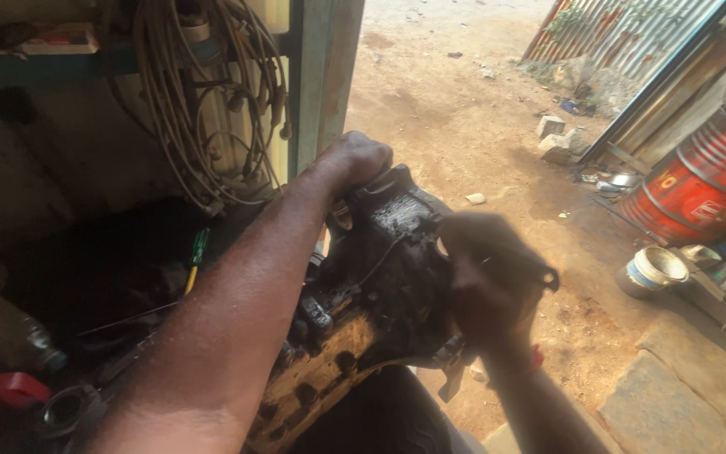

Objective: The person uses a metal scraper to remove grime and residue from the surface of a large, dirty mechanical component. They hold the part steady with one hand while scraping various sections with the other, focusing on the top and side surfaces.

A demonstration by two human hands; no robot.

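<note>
A person is gripping a greasy engine part [380, 277] with both bare hands at a workshop doorway.

The left hand [361, 160] is closing over the top edge of the part, fingers curled and pressed down on it. The right hand [485, 282] is blurring with motion against the part's right side; whether its fingers are clamping or just pressing, I cannot tell. The part is resting in front of the person, between the hands, tilting up. It is blocky cast metal, black with wet oily grime above, rust-brown with round holes below. It is looking uncleaned, so the work seems far from finished. Tan cables [212, 101] are hanging behind; a red drum [707, 181] is lying on the dirt outside.
</note>
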